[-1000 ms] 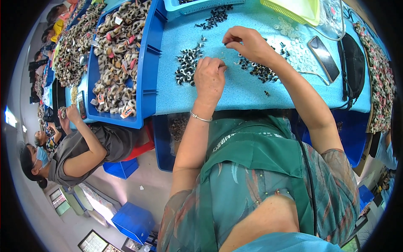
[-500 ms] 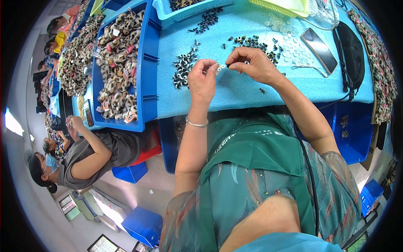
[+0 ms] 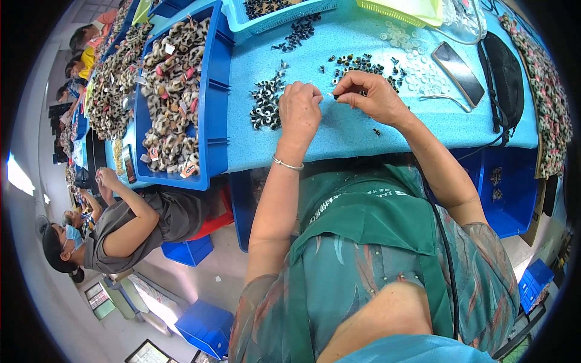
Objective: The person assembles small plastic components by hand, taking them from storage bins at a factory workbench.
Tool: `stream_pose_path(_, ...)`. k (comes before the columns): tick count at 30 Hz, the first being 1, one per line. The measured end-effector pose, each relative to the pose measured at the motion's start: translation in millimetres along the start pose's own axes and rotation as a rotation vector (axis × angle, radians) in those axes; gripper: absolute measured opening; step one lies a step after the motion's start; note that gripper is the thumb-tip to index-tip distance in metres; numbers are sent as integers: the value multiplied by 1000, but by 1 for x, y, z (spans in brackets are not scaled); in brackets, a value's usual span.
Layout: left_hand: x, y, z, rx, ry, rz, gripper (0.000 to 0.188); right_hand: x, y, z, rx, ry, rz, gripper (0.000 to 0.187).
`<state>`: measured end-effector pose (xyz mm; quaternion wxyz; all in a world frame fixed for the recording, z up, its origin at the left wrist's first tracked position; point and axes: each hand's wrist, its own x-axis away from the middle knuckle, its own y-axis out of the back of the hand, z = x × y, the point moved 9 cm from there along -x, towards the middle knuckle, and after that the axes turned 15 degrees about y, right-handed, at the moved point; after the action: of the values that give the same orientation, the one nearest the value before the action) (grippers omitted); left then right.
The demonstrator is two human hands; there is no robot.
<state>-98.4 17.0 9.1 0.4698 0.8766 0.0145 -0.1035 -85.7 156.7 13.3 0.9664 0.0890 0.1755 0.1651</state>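
The blue-covered table (image 3: 351, 139) spreads beneath both hands; clock directions run from the point between them. At 9 o'clock a deep blue tray (image 3: 215, 91) holds spotted plush pieces (image 3: 172, 85), its high walls probably keeping the heap together. At 4 o'clock, below the tabletop, a blue bin (image 3: 508, 199) has a few small pale things inside, too small to identify. A light-blue basket (image 3: 284, 23) at 11 holds small dark parts (image 3: 266, 6); a yellow-green basket (image 3: 399, 16), between 1 and 2, hides most of its contents. The left hand (image 3: 301, 109) has its fingers curled in; I cannot tell whether they grip anything. Black-and-white pieces (image 3: 264, 106) lie just beside it at 9, black pieces (image 3: 363, 63) near the right hand (image 3: 375, 100) at 2, both apparently placed for easy reach. The right thumb and forefinger pinch a small black part (image 3: 337, 97), seemingly by its edge, facing the left fingertips.
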Motion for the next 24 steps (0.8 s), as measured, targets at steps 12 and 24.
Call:
stream_pose_path(12,9,-2,14,1117,481,511,13,-1,-3,39,172,378,51,9)
stream_pose_path(24,24,-15,5,1306,580,739,16,-1,-4,50,155,449,89,9)
